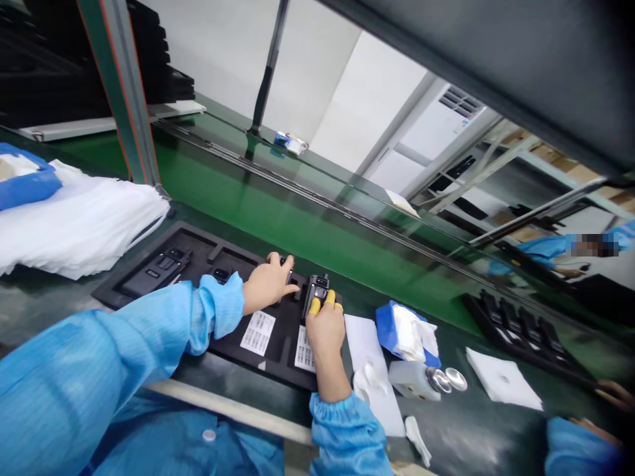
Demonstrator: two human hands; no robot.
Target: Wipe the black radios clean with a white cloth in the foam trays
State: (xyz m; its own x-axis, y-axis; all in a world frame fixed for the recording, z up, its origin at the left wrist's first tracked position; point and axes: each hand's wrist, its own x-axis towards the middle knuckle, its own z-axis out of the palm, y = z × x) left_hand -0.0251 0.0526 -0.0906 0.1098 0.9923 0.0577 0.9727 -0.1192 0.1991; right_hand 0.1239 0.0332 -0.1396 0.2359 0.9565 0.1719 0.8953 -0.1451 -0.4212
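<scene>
A black foam tray point(282, 354) with cut-out compartments lies on the bench before me. My right hand point(326, 330), with yellow finger cots, grips a black handheld device point(319, 284) resembling a two-way radio at the tray's right end. To its left, my left hand point(265, 285) is curled over another dark device point(284, 262), mostly hidden by the fingers. A third black device point(156, 270) lies in the left compartment; one more point(221, 274) is partly behind my left sleeve. Printed white label sheets point(258, 332) show in the tray.
White foam sheets point(84, 225) are piled left under a blue box point(30, 178). Right of the tray stand a blue box of wipes point(389, 327) and a metal-capped bottle point(411, 380). Farther right are white cloths point(503, 378), another device tray point(526, 337) and a co-worker's sleeve point(580, 446).
</scene>
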